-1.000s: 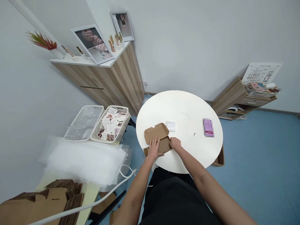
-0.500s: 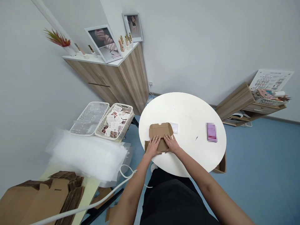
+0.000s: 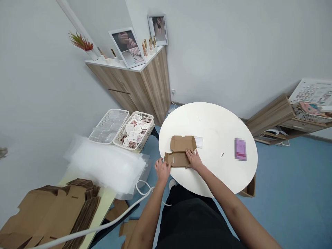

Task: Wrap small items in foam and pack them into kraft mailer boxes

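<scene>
Cardboard box (image 3: 182,157) partly behind hands (image 3: 194,160)

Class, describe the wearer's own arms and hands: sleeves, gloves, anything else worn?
The left arm and right arm show no sleeves. The left hand and right hand are ungloved, with no watch or bracelet visible; any rings are too small to make out.

Person's bare arms (image 3: 220,190) extended forward, converging; left hand (image 3: 163,169) with fingers bent, right hand (image 3: 193,160) lowered, fingers spread apart
</scene>
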### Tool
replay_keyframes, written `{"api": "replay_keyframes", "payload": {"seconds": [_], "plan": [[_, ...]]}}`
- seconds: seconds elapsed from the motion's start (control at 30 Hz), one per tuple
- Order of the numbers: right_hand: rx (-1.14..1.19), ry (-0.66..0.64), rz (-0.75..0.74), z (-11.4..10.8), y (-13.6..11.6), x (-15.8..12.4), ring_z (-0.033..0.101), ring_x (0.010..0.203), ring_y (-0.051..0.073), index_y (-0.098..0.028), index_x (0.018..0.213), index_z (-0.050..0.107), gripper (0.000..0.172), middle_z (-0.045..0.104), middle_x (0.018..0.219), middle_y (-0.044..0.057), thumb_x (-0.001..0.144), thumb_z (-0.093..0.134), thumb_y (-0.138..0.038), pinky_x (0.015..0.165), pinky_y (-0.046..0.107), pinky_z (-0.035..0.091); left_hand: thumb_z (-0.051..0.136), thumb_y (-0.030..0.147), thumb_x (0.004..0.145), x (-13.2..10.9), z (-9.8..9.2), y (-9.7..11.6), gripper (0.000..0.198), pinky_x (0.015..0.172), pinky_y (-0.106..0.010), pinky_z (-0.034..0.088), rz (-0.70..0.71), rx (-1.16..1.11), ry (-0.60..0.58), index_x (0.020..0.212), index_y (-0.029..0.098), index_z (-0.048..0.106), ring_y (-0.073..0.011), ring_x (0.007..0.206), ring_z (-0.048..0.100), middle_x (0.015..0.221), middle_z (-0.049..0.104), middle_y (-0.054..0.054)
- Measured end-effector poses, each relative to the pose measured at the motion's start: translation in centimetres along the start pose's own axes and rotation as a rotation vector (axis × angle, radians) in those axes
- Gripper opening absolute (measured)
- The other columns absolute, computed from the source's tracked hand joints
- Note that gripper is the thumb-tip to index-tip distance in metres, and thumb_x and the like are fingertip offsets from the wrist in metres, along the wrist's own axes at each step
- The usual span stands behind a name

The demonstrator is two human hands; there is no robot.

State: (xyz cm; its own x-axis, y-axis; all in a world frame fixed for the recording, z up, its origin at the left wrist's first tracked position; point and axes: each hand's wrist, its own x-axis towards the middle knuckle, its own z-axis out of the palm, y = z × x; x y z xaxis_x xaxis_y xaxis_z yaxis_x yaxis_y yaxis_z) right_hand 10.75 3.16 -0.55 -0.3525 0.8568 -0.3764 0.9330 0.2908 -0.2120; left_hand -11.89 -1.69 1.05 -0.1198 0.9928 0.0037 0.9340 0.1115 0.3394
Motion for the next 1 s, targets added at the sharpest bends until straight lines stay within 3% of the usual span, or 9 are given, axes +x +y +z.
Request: {"api": "replay_keyframes", "payload": {"seconds": [0.23,0.47,0.57,0.7,0.83,0.9,1.0], "plan": [[0.004,-0.015,0.015,-0.2,-0.2,0.0,0.014,0.147,0.032,-0.018,0.155,0.009,0.12,0.017,0.16,0.016,0.064,0.079,-0.051,0.118,0.052,0.006,0.054,0.021,0.087,-0.4,0.8,3.3,0.019,0.105,-0.051,0.034,0.074,0.032,-0.008,0.083,0.019,0.072,-0.0336,0.137,0.032,0.153,0.038,-0.009],[0.007,-0.008,0.017,-0.2,-0.3,0.0,0.015,0.147,0.032,-0.018,0.155,0.011,0.118,0.018,0.16,0.016,0.064,0.08,-0.047,0.118,0.052,0.008,0.052,0.023,0.088,0.6,1.8,2.2,0.019,0.111,-0.056,0.028,0.13,-0.096,-0.053,0.079,0.021,0.069,-0.0325,0.144,0.024,0.152,0.041,-0.008],[0.01,-0.009,0.02,-0.2,-0.3,0.1,0.014,0.147,0.032,-0.018,0.155,0.009,0.12,0.018,0.16,0.016,0.063,0.08,-0.048,0.119,0.052,0.007,0.052,0.024,0.088,1.7,1.7,1.3,0.016,0.112,-0.058,0.027,0.133,-0.131,-0.084,0.083,0.022,0.067,-0.0306,0.142,0.031,0.145,0.049,-0.008],[0.017,-0.016,0.022,-0.2,-0.4,0.1,0.015,0.147,0.033,-0.018,0.155,0.009,0.121,0.017,0.16,0.017,0.063,0.08,-0.05,0.118,0.053,0.008,0.051,0.018,0.087,2.7,1.6,1.4,0.016,0.116,-0.06,0.015,0.175,-0.143,-0.126,0.089,0.024,0.065,-0.0276,0.14,0.036,0.113,0.07,-0.007],[0.013,0.003,0.018,-0.3,-0.5,0.1,0.016,0.147,0.033,-0.018,0.155,0.012,0.119,0.019,0.16,0.016,0.063,0.081,-0.048,0.118,0.053,0.009,0.045,0.01,0.087,2.5,2.0,2.2,0.028,0.117,-0.061,0.005,0.204,-0.163,-0.128,0.105,0.024,0.06,-0.0258,0.14,0.037,0.108,0.07,-0.007],[0.013,-0.001,0.028,-0.4,-0.6,0.0,0.016,0.147,0.033,-0.017,0.155,0.013,0.119,0.019,0.16,0.016,0.062,0.081,-0.047,0.118,0.053,0.009,0.04,0.01,0.088,2.2,2.3,2.4,0.034,0.118,-0.061,0.009,0.194,-0.217,-0.107,0.113,0.024,0.056,-0.0247,0.14,0.035,0.117,0.066,-0.008],[0.021,-0.014,0.036,-0.6,-0.6,-0.1,0.016,0.147,0.032,-0.017,0.155,0.013,0.12,0.018,0.16,0.016,0.062,0.083,-0.045,0.118,0.052,0.01,0.037,0.01,0.088,1.9,2.7,1.9,0.044,0.116,-0.05,0.028,0.068,-0.358,-0.013,0.13,0.021,0.046,-0.0229,0.139,0.037,0.135,0.055,-0.012]]}}
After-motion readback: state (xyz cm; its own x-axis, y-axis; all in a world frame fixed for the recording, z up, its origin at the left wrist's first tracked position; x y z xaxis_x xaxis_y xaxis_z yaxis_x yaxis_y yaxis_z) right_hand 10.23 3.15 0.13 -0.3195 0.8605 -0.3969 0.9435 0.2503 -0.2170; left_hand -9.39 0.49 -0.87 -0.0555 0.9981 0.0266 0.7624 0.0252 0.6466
